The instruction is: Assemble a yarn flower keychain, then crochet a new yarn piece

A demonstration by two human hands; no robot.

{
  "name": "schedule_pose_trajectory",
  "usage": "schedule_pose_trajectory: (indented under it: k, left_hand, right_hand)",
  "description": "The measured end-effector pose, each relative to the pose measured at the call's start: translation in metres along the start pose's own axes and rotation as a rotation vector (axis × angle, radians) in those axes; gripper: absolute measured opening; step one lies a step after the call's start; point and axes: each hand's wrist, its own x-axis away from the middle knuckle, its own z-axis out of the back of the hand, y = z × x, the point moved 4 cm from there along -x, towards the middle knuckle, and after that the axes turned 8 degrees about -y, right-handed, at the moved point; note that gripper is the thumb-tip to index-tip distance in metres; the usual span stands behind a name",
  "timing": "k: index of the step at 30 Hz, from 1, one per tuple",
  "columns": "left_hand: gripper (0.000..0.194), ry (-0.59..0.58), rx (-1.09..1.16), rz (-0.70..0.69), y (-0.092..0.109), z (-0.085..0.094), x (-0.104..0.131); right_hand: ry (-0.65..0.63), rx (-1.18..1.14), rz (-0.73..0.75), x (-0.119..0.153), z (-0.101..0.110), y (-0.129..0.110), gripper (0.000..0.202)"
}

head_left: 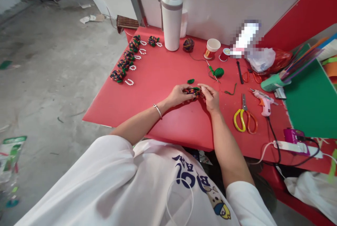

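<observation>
My left hand (180, 95) is closed on a multicoloured crocheted flower (193, 93) with green at its upper edge, held just above the red table (147, 92). On the flower's right side, my right hand (210, 96) has its thumb and forefinger pressed together; whatever is between them is too small to make out. Just beyond the hands lies a small green crocheted leaf (191, 81). Farther back are a ball of green yarn (218, 72) and a crochet hook (212, 71). A green yarn strand (231, 90) lies to the right.
Finished-looking flowers with bead loops (118, 75) line the table's left edge. A tall white flask (172, 18), multicoloured yarn ball (188, 45) and paper cup (212, 48) stand behind. Scissors (244, 115), a pink glue gun (264, 102) and a corded power strip (291, 146) lie at right.
</observation>
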Motion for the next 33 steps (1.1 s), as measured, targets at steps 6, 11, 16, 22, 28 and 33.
schedule_pose_trajectory:
  k: [6, 11, 16, 22, 28, 33]
  left_hand:
    - [0.038, 0.021, 0.036, 0.039, -0.001, 0.0, 0.001]
    - [0.039, 0.006, 0.044, 0.04, -0.001, 0.002, 0.0]
    - [0.047, -0.037, 0.044, 0.015, -0.001, 0.002, -0.001]
    - [0.052, -0.004, 0.107, 0.063, 0.001, 0.005, 0.0]
    - [0.045, 0.068, 0.166, 0.062, 0.004, 0.005, -0.002]
    - [0.044, 0.038, 0.204, 0.045, 0.004, 0.005, -0.002]
  right_hand:
    - [-0.053, -0.003, 0.018, 0.001, 0.0, 0.0, 0.049]
    - [-0.086, 0.04, 0.082, 0.003, -0.005, -0.009, 0.038]
    - [-0.073, 0.022, 0.077, 0.001, -0.005, -0.01, 0.03]
    - [-0.026, 0.016, 0.067, 0.002, -0.004, -0.008, 0.037]
    - [0.006, 0.235, 0.297, 0.013, -0.007, -0.03, 0.024]
    - [-0.016, 0.398, 0.384, 0.017, -0.017, -0.034, 0.03]
